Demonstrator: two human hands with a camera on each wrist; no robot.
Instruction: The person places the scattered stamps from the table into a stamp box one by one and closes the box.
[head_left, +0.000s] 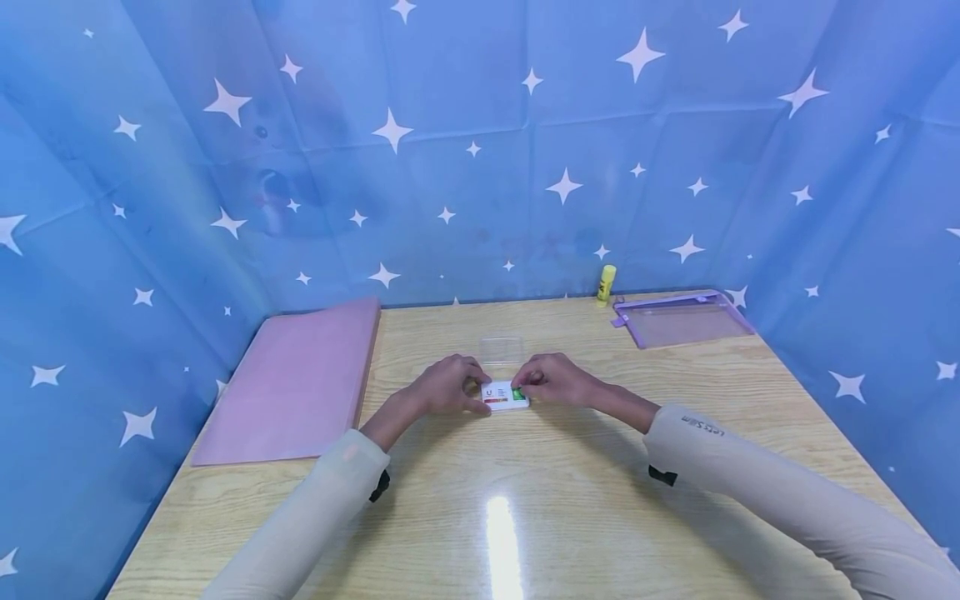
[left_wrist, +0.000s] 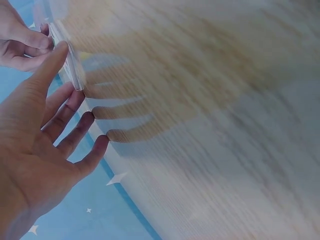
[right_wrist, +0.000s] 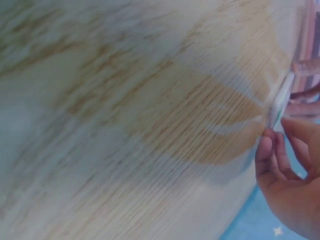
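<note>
A small flat white card-like piece, printed with dark lettering, an orange-red strip and a green patch, lies on the table between both hands. My left hand holds its left side, thumb at the near edge and a finger at the far edge. At its far right corner, beside the green patch, my right hand pinches with thumb and fingertips. The left wrist view shows the piece edge-on, thin and clear-rimmed. Just behind it lies a clear plastic rectangle, perhaps a cover.
A large pink folder or sheet covers the table's left side. Toward the back right stand a yellow glue stick and a purple-edged mesh zip pouch. A blue starred curtain hangs round the wooden table.
</note>
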